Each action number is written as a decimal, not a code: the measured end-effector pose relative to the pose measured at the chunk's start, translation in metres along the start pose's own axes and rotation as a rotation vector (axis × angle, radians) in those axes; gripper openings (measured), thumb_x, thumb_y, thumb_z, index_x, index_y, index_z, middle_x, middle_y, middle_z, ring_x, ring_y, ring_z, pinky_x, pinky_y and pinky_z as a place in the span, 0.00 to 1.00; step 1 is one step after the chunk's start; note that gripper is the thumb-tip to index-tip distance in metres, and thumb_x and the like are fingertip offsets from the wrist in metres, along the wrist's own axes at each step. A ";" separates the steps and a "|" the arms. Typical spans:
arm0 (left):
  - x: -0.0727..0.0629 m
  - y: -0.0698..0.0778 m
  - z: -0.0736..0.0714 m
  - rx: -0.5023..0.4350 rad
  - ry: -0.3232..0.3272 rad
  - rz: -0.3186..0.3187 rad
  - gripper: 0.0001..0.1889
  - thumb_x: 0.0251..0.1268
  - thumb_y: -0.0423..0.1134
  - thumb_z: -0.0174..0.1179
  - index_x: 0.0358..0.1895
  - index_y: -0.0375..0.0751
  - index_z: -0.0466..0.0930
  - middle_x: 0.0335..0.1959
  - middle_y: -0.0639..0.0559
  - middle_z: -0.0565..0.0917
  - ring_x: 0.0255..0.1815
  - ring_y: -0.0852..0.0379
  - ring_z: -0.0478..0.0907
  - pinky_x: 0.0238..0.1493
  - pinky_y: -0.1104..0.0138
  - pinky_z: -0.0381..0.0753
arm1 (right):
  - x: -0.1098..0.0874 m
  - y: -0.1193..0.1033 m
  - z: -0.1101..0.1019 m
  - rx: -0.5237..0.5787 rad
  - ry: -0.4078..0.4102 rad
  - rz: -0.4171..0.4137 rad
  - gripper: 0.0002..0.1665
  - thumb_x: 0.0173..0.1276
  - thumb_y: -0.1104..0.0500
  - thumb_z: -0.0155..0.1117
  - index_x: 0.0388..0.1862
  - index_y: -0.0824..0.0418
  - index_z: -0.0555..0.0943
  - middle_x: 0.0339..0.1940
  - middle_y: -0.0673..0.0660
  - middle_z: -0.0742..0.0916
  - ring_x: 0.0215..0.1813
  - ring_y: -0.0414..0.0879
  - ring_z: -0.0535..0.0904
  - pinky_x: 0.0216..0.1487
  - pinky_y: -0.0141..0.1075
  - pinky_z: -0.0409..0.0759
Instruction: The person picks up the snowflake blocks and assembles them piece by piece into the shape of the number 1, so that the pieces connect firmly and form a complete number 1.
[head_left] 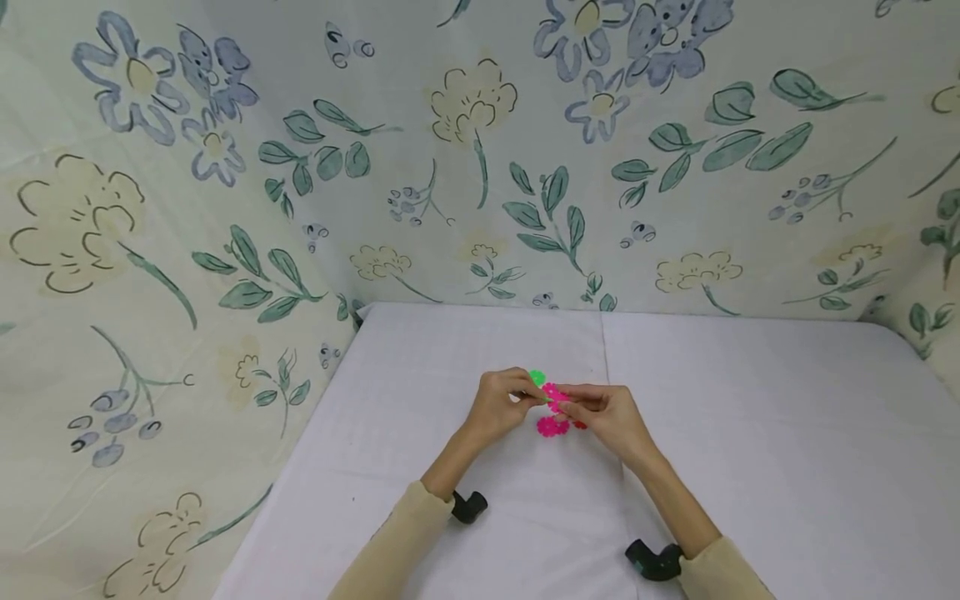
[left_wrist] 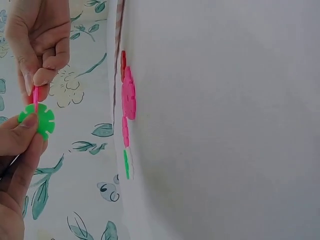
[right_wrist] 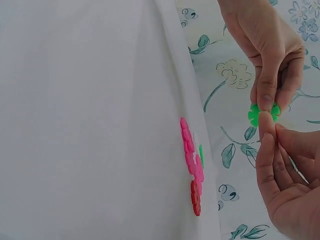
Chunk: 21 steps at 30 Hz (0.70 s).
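Note:
In the left wrist view, my left hand (head_left: 497, 406) pinches a green notched plastic disc (left_wrist: 46, 120) between thumb and fingers. Facing it, my right hand (head_left: 617, 421) pinches a pink notched disc (left_wrist: 36, 96), seen edge-on, whose lower end meets the green disc's rim at a notch. Both hands are raised above the white-covered table, fingertips close together. Below them on the cloth lie loose discs of the same kind: several pink discs (right_wrist: 187, 145), a red disc (right_wrist: 195, 199) and a green disc (head_left: 537, 377). The right fingers partly cover the red one in the head view.
White cloth (head_left: 420, 358) covers the table, with a crease running front to back near the hands. Floral fabric (head_left: 300, 217) hangs behind the table and along its left side. Black camera mounts (head_left: 654, 561) sit at both wrists.

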<state>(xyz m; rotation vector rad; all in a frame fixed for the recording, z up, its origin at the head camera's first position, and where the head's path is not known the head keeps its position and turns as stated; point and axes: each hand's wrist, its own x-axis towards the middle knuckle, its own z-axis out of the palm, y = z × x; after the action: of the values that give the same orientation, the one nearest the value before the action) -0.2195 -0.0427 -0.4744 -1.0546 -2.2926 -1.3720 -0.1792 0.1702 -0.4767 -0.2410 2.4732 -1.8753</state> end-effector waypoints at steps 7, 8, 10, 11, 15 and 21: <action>0.002 0.000 -0.003 0.016 0.000 -0.023 0.04 0.58 0.23 0.73 0.31 0.34 0.92 0.29 0.47 0.89 0.33 0.56 0.86 0.38 0.77 0.85 | 0.000 -0.002 0.000 0.028 -0.025 -0.001 0.19 0.72 0.61 0.70 0.60 0.65 0.86 0.49 0.67 0.91 0.40 0.51 0.90 0.41 0.34 0.87; 0.002 0.000 -0.004 0.020 0.001 -0.027 0.03 0.58 0.24 0.73 0.32 0.35 0.92 0.30 0.47 0.89 0.33 0.56 0.87 0.38 0.77 0.85 | 0.000 -0.002 -0.001 0.028 -0.031 0.000 0.19 0.73 0.61 0.69 0.60 0.65 0.85 0.49 0.67 0.91 0.41 0.52 0.90 0.42 0.34 0.88; 0.002 0.000 -0.005 0.026 0.002 -0.034 0.03 0.57 0.26 0.74 0.33 0.35 0.92 0.30 0.47 0.90 0.34 0.56 0.87 0.38 0.78 0.85 | -0.001 -0.001 -0.001 0.020 -0.041 0.002 0.20 0.73 0.59 0.69 0.62 0.64 0.84 0.49 0.66 0.91 0.43 0.54 0.90 0.43 0.35 0.88; 0.002 0.000 -0.006 0.028 0.000 -0.036 0.03 0.57 0.26 0.74 0.33 0.35 0.92 0.31 0.47 0.90 0.34 0.56 0.87 0.38 0.78 0.85 | -0.001 -0.001 -0.001 0.011 -0.041 0.003 0.21 0.73 0.59 0.70 0.62 0.63 0.84 0.47 0.66 0.90 0.42 0.54 0.89 0.43 0.35 0.88; 0.003 -0.002 -0.008 0.030 -0.036 -0.047 0.04 0.56 0.27 0.75 0.35 0.35 0.92 0.33 0.47 0.90 0.35 0.55 0.87 0.39 0.76 0.86 | -0.002 0.001 -0.001 -0.011 -0.038 0.006 0.22 0.71 0.57 0.72 0.61 0.64 0.85 0.43 0.64 0.90 0.40 0.54 0.89 0.41 0.34 0.87; 0.001 -0.004 -0.006 0.051 -0.160 -0.089 0.14 0.58 0.31 0.76 0.49 0.37 0.90 0.42 0.49 0.90 0.43 0.53 0.86 0.49 0.70 0.87 | -0.001 0.002 0.001 0.026 -0.029 0.034 0.22 0.71 0.59 0.72 0.60 0.67 0.84 0.43 0.65 0.89 0.37 0.47 0.89 0.41 0.30 0.88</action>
<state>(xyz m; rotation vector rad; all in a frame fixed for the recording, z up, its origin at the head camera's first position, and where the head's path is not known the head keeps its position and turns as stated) -0.2233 -0.0489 -0.4732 -1.0953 -2.5034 -1.2966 -0.1781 0.1701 -0.4788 -0.2232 2.4167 -1.8762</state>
